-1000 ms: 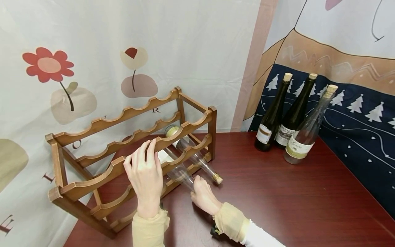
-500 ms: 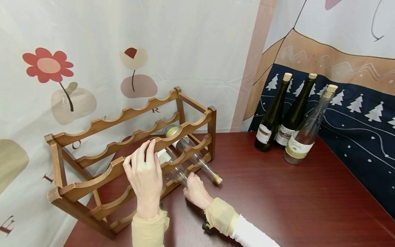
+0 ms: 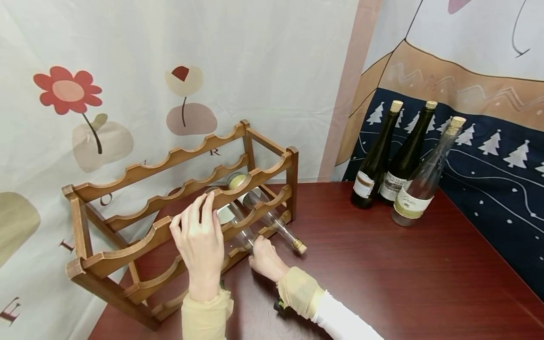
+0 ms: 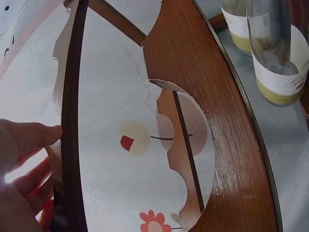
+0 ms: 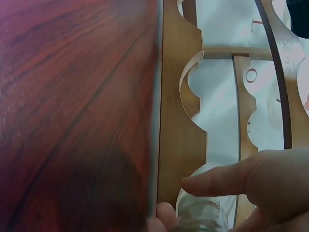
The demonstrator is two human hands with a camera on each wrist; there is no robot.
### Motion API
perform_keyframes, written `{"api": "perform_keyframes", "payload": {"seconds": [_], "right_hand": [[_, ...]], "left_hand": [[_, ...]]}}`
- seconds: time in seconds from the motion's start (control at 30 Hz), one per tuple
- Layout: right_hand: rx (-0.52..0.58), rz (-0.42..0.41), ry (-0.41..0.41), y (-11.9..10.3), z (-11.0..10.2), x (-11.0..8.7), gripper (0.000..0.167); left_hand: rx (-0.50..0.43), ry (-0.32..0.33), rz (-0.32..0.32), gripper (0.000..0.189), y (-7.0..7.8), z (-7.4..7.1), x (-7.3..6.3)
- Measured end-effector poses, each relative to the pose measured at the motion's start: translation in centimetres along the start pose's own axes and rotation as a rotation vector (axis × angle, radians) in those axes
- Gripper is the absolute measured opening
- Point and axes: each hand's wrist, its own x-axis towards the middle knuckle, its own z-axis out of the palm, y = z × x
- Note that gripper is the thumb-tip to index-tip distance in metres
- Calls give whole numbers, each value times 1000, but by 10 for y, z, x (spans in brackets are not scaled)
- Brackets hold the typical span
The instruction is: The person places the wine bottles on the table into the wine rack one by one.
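My left hand (image 3: 199,245) grips the top front rail of a wooden wine rack (image 3: 161,230). In the left wrist view, its thumb and fingers (image 4: 31,186) lie on either side of the rail. My right hand (image 3: 267,260) holds the neck of a clear glass bottle (image 3: 245,238), low at the rack's front. This bottle lies in the bottom tier, its pale label behind the rails and its mouth end hidden by the hand. In the right wrist view the thumb (image 5: 212,183) lies over the glass neck (image 5: 200,212). Beside it lies another clear corked bottle (image 3: 289,234).
On the dark red table (image 3: 361,274), two dark green corked bottles (image 3: 374,165) and a clear corked bottle (image 3: 418,189) stand at the back right. A printed cloth (image 3: 272,71) hangs close behind the rack. The rack's top cradles hold no bottles.
My right hand has moved left and toward the rack, and the clear bottle has slid deeper into its bottom tier. My left hand stays on the rail.
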Motion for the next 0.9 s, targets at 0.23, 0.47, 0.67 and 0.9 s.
{"api": "perform_keyframes", "payload": {"seconds": [0.23, 0.47, 0.67, 0.9], "right_hand": [[-68, -7, 9, 3, -2, -4, 29], [-200, -8, 138, 5, -2, -14, 40], [-273, -65, 215, 4, -4, -19, 41], [-279, -80, 203, 7, -3, -17, 40]], "left_hand": [[5, -22, -10, 34, 0, 0, -1], [11, -35, -12, 33, 0, -1, 0], [6, -21, -8, 34, -1, -1, -1], [-4, -4, -2, 36, -1, 1, 0]]}}
